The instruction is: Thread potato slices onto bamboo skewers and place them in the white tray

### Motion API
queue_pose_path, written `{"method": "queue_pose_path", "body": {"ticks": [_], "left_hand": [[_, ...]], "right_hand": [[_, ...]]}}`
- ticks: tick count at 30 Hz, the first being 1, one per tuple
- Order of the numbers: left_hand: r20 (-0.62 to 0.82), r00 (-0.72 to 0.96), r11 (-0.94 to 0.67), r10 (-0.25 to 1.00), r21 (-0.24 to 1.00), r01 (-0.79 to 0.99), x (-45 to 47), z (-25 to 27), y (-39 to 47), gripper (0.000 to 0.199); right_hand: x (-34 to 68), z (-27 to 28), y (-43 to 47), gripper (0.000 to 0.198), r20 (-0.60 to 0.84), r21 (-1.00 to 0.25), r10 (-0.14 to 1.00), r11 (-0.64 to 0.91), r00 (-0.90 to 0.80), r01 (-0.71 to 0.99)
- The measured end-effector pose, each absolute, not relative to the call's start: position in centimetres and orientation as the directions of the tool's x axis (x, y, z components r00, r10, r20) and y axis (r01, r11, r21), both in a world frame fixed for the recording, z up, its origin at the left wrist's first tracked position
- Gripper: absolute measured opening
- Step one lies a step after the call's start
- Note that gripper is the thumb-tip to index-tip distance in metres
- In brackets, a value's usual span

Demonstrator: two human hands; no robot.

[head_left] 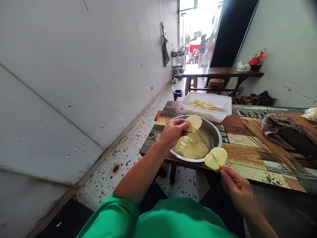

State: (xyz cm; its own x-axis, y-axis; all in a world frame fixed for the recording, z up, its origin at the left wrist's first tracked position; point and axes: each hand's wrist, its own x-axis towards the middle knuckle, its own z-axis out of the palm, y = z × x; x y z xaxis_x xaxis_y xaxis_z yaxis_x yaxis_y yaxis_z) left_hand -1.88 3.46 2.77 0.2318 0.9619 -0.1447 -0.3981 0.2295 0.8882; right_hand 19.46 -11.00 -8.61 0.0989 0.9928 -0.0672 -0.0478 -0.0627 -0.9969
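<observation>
Between the thumb and fingers of my left hand (172,132) is a pale potato slice (193,123), held over a metal bowl (218,138). The bowl contains more round slices (189,150) lying in water. My right hand (237,188) pinches a thin wooden skewer (201,138) near its lower end, at the bowl's front right. Potato slices (218,157) are threaded on that skewer close to my right fingers. The skewer's far end reaches the slice in my left hand; whether it pierces that slice I cannot tell.
Behind the bowl, a white plastic tub (215,115) holds skewered slices. Many loose skewers (269,142) lie on the table's right side, beside a crumpled cloth (279,127). A wall (111,66) runs along the left. Farther back are another table (223,71) and a black bin (177,94).
</observation>
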Motion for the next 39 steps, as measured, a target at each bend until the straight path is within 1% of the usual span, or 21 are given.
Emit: {"method": "queue_pose_path", "body": {"ticks": [4,6,7,9,11,12,14,15,17,18,20,22,24,26,27,29,30,32,34,36,39], "left_hand": [[-0.089,0.243,0.174,0.966,0.919,-0.355,-1.9,2.9,3.4,0.02],[-0.076,0.265,0.165,0.961,0.928,-0.333,-2.0,3.1,3.4,0.02],[-0.064,0.262,0.149,0.963,0.936,-0.319,-2.0,3.1,3.4,0.02],[-0.03,0.246,0.102,0.969,0.953,-0.285,-2.0,3.2,3.3,0.016],[0.015,0.225,0.042,0.974,0.968,-0.249,-1.8,3.2,3.1,0.012],[0.039,0.212,0.012,0.976,0.973,-0.232,-1.7,3.1,3.0,0.01],[0.083,0.182,-0.047,0.98,0.98,-0.192,-1.5,3.0,2.7,0.007],[0.102,0.165,-0.073,0.981,0.982,-0.172,-1.4,2.9,2.6,0.006],[0.129,0.148,-0.108,0.981,0.984,-0.14,-1.4,2.8,2.6,0.007],[0.136,0.15,-0.116,0.979,0.984,-0.136,-1.4,2.8,2.6,0.007],[0.124,0.176,-0.095,0.977,0.982,-0.166,-1.6,2.6,2.7,0.01],[0.068,0.235,-0.01,0.97,0.971,-0.237,-1.9,2.5,3.0,0.016],[0.002,0.288,0.093,0.957,0.944,-0.316,-2.1,2.3,3.3,0.023],[-0.036,0.323,0.155,0.946,0.925,-0.348,-2.2,2.0,3.4,0.027],[-0.042,0.33,0.161,0.943,0.926,-0.342,-2.3,1.9,3.4,0.027],[-0.044,0.326,0.147,0.944,0.943,-0.299,-2.2,1.8,3.3,0.026],[-0.039,0.309,0.129,0.95,0.952,-0.278,-2.1,1.7,3.2,0.025],[-0.004,0.246,0.065,0.969,0.969,-0.239,-1.8,1.5,3.0,0.021],[0.063,0.184,-0.03,0.981,0.984,-0.176,-1.6,1.4,2.8,0.018],[0.137,0.152,-0.125,0.979,0.988,-0.085,-1.5,1.4,2.7,0.016],[0.198,0.159,-0.201,0.967,0.98,0.003,-1.7,1.6,2.7,0.017]], "right_hand": [[19.6,-7.4,-11.3,0.033,-0.32,-0.859,0.931,-0.364,-0.176,-0.36],[19.5,-7.1,-11.4,0.035,-0.367,-0.786,0.886,-0.458,-0.283,-0.415],[19.4,-7.0,-11.4,0.036,-0.365,-0.798,0.894,-0.444,-0.259,-0.408],[18.9,-7.4,-11.5,0.034,-0.283,-0.913,0.958,-0.28,-0.035,-0.297],[18.3,-8.0,-11.6,0.03,-0.053,-0.999,0.96,-0.049,0.276,-0.022],[18.0,-8.3,-11.6,0.028,0.083,-0.991,0.921,0.036,0.381,0.129],[17.7,-8.8,-11.8,0.027,0.255,-0.944,0.848,0.115,0.465,0.309],[17.7,-8.8,-11.8,0.027,0.26,-0.943,0.846,0.119,0.465,0.311],[18.0,-8.5,-11.9,0.029,0.092,-0.99,0.919,0.044,0.383,0.132],[18.2,-8.1,-12.0,0.03,-0.053,-0.999,0.959,-0.049,0.278,-0.022],[18.7,-7.4,-12.0,0.034,-0.301,-0.906,0.953,-0.296,-0.032,-0.303],[19.0,-6.9,-12.0,0.039,-0.387,-0.78,0.883,-0.467,-0.267,-0.415],[19.1,-7.0,-12.0,0.041,-0.385,-0.797,0.878,-0.472,-0.285,-0.377],[18.9,-7.8,-11.9,0.037,-0.276,-0.941,0.96,-0.278,-0.037,-0.196],[18.8,-8.3,-11.8,0.034,-0.138,-0.99,0.98,-0.135,0.144,-0.033],[18.9,-9.4,-11.6,0.027,0.25,-0.933,0.878,0.106,0.408,0.343],[19.0,-9.7,-11.5,0.026,0.399,-0.863,0.801,0.163,0.447,0.478],[19.2,-10.0,-11.5,0.025,0.483,-0.802,0.763,0.189,0.429,0.567],[19.3,-9.5,-11.6,0.027,0.336,-0.876,0.863,0.138,0.378,0.463],[19.2,-8.6,-11.9,0.03,0.081,-0.971,0.953,0.01,0.292,0.239],[18.9,-7.2,-12.1,0.036,-0.218,-0.968,0.967,-0.198,0.129,-0.152]]}}
